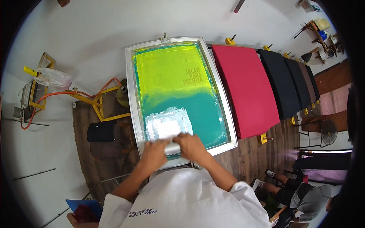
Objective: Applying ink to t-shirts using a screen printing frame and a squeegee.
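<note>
A silk-screen frame (130, 85) with a pale metal rim lies lengthwise in front of me, its mesh yellow-green at the far part and teal at the near part. Near its close end is a patch of white ink (168, 128). Both hands are over this end, somewhat blurred. My left hand (154, 152) is closed on one side of a pale squeegee (173, 148), and my right hand (191, 146) grips its other side. Only the squeegee's middle shows between them; the hands hide the rest.
Right of the frame stand boards with a red shirt (245, 91) and black shirts (279, 83). Leftward are a yellow metal stand (99, 108), an orange hose (57, 95) and folded dark cloth (102, 132). Another person (304, 193) sits at the lower right; a fan (329, 131) stands beyond.
</note>
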{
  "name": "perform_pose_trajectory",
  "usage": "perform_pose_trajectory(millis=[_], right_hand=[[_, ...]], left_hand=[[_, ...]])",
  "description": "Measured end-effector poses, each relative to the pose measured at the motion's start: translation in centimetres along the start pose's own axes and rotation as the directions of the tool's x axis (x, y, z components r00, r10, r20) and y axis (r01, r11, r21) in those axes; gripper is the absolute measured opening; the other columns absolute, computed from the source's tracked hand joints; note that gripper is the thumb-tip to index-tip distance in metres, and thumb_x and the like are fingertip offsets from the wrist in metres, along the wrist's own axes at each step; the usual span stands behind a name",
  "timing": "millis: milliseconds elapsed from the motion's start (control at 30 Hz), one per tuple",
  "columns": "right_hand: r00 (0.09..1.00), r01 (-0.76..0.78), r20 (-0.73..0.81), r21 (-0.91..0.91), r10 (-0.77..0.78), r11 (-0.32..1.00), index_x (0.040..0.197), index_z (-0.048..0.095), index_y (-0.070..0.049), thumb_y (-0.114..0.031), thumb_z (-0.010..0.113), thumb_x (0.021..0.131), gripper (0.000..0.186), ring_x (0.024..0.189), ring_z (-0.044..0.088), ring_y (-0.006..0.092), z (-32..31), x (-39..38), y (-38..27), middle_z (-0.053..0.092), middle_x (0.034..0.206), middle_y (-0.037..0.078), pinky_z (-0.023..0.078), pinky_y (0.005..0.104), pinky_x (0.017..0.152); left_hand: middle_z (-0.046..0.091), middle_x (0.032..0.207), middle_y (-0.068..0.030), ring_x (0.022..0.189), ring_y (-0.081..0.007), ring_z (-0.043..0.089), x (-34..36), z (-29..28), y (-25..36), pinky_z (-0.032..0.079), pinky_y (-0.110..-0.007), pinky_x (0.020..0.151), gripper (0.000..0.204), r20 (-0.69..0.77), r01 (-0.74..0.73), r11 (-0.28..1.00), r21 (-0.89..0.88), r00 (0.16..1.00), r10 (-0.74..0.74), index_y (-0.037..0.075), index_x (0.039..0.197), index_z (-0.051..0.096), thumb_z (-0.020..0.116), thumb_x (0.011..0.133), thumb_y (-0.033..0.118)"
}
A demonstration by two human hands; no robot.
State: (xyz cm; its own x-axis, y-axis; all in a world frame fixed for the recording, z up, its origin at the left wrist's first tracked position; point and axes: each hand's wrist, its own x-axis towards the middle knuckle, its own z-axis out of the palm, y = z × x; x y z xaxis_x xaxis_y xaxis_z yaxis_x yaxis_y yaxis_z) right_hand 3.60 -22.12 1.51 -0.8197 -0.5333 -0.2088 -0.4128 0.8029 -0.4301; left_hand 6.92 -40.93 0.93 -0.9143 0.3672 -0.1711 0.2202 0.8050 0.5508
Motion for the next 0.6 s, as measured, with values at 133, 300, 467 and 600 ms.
perform_pose_trajectory(millis=[133,300,467,600], right_hand=[[0.976,0.034,-0.214,-0.032,-0.040,0.999,0.103,0.065,-0.010,0.000,0.066,0.068,0.037,0.096,0.063,0.0334,0.4,6.3,2.2,0.064,0.100,0.010,0.051,0.0498,0.075],[0.975,0.026,-0.220,0.023,-0.021,0.999,0.103,0.061,-0.007,0.000,0.070,0.062,0.043,0.099,0.059,0.0334,2.8,4.0,1.9,0.060,0.109,0.011,0.053,0.0462,0.076],[0.996,-0.017,-0.085,0.086,0.024,0.996,0.104,0.064,-0.009,-0.003,0.069,0.065,0.040,0.103,0.059,0.0330,4.4,-1.9,0.7,0.062,0.111,0.010,0.050,0.0484,0.080],[0.994,-0.044,0.104,0.052,0.039,0.998,0.105,0.067,-0.013,-0.006,0.068,0.068,0.038,0.097,0.064,0.0318,1.8,-0.8,0.5,0.066,0.103,0.009,0.050,0.0497,0.079]], left_hand=[[0.064,0.119,-0.0193,0.109,-0.0352,0.061,5.4,-0.3,-3.4,0.047,-0.044,0.092,0.053,-0.317,-0.084,0.996,-0.023,0.946,0.072,-0.001,0.118,0.063,0.062,0.065,-0.009],[0.055,0.131,-0.0197,0.121,-0.0330,0.054,2.4,2.6,-3.5,0.041,-0.044,0.096,0.066,-0.199,-0.045,0.998,0.048,0.979,0.054,0.001,0.128,0.056,0.064,0.064,-0.007],[0.056,0.131,-0.0206,0.122,-0.0349,0.053,-2.2,3.2,-0.3,0.038,-0.045,0.100,0.064,0.037,-0.013,0.999,-0.040,0.999,0.015,0.000,0.128,0.057,0.066,0.065,-0.004],[0.064,0.115,-0.0241,0.106,-0.0380,0.062,-1.3,0.6,0.5,0.045,-0.043,0.096,0.055,0.170,0.058,0.993,-0.107,0.985,-0.039,0.000,0.124,0.061,0.064,0.068,-0.003]])
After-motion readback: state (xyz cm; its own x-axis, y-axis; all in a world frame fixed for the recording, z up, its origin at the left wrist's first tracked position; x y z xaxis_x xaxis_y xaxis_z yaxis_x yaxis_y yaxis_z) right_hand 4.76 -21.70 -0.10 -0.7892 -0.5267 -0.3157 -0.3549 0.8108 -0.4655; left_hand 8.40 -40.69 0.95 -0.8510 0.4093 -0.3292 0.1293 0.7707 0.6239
